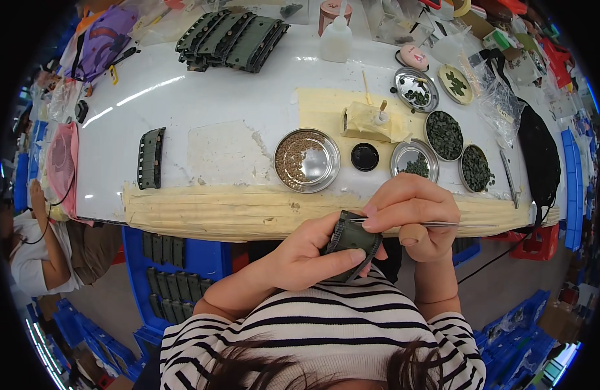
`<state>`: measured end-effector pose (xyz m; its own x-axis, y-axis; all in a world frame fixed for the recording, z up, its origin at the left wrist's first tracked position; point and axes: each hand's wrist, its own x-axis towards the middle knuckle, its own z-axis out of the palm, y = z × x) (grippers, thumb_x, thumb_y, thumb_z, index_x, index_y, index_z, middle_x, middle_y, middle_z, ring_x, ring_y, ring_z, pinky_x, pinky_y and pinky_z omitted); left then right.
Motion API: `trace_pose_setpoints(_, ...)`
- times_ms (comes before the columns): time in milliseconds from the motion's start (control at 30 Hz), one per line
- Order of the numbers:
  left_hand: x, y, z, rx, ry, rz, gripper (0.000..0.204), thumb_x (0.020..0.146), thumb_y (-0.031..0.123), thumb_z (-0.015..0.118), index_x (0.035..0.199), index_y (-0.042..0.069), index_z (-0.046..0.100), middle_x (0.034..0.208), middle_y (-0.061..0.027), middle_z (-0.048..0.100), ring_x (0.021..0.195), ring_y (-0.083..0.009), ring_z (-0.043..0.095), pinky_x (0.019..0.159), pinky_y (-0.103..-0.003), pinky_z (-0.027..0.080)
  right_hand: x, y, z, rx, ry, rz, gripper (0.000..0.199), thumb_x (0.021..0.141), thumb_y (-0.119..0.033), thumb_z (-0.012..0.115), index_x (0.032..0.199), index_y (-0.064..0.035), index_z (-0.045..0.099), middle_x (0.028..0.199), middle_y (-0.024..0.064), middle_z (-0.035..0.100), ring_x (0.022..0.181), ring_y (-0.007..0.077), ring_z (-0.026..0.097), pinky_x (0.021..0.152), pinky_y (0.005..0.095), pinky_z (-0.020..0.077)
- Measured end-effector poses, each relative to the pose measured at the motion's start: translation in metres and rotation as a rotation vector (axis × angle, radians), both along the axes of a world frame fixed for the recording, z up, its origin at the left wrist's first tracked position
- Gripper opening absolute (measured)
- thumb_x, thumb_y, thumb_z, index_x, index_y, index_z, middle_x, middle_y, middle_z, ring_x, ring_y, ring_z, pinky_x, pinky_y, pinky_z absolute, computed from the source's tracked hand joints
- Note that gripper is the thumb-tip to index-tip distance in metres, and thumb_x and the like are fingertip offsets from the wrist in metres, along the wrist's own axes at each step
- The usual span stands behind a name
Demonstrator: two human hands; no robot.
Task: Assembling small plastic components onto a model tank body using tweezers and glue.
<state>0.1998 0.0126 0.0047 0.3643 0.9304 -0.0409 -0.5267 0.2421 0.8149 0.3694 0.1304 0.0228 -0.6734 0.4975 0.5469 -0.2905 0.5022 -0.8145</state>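
My left hand [306, 257] is wrapped round a dark green curved plastic part [357, 240] with ridged edges, held in front of my chest near the table's front edge. My right hand [414, 211] pinches metal tweezers [456, 225], whose tip reaches the upper face of that part. One fingertip of this hand wears a tan cover. Whether the tweezers grip a small piece is too fine to see. Just beyond my hands stands a steel dish [325, 162] of small brownish pieces. Another steel dish [399, 151] with small green pieces lies behind my right hand.
Tins of dark green pieces [444, 135] stand to the right. A small black round container [364, 156] and a tape-covered block [368, 122] sit mid-table. One similar green part [151, 158] lies left; stacked ones [235, 40] lie at the back. A blue crate [139, 273] stands below the table.
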Motion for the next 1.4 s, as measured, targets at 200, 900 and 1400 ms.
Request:
trace_pose_setpoints(200,-0.002,0.003,0.003,-0.009,-0.012,-0.036,0.028,0.094,0.005,0.052,0.121,-0.003,0.047,0.105,-0.0131,0.063,0.086,-0.0133,0.061,0.079,-0.028,0.05,0.003,0.005,-0.002,-0.076,0.015,0.055,0.025,0.08,-0.022,0.07,0.09,0.0002,0.074,0.083,0.0109,0.064,0.073,0.0201,0.062,0.063,0.0279,0.0486)
trace_pose_setpoints(900,-0.002,0.003,0.003,-0.032,-0.091,-0.06,0.028,0.092,0.005,0.054,0.119,-0.004,0.049,0.103,-0.0165,0.063,0.084,-0.017,0.061,0.077,-0.03,0.05,0.003,0.006,0.0,-0.084,-0.003,0.06,0.031,0.083,-0.031,0.069,0.091,-0.001,0.074,0.081,0.0094,0.063,0.071,0.0191,0.061,0.061,0.0275,0.0473)
trace_pose_setpoints(1400,-0.003,0.003,-0.002,-0.016,-0.097,-0.075,0.03,0.095,0.006,0.052,0.123,-0.002,0.046,0.105,-0.0117,0.063,0.084,-0.0118,0.059,0.077,-0.027,0.049,0.002,0.0,-0.002,-0.072,-0.008,0.011,0.018,0.079,-0.015,0.067,0.089,-0.0008,0.074,0.081,0.0104,0.063,0.071,0.0196,0.061,0.062,0.0276,0.0484)
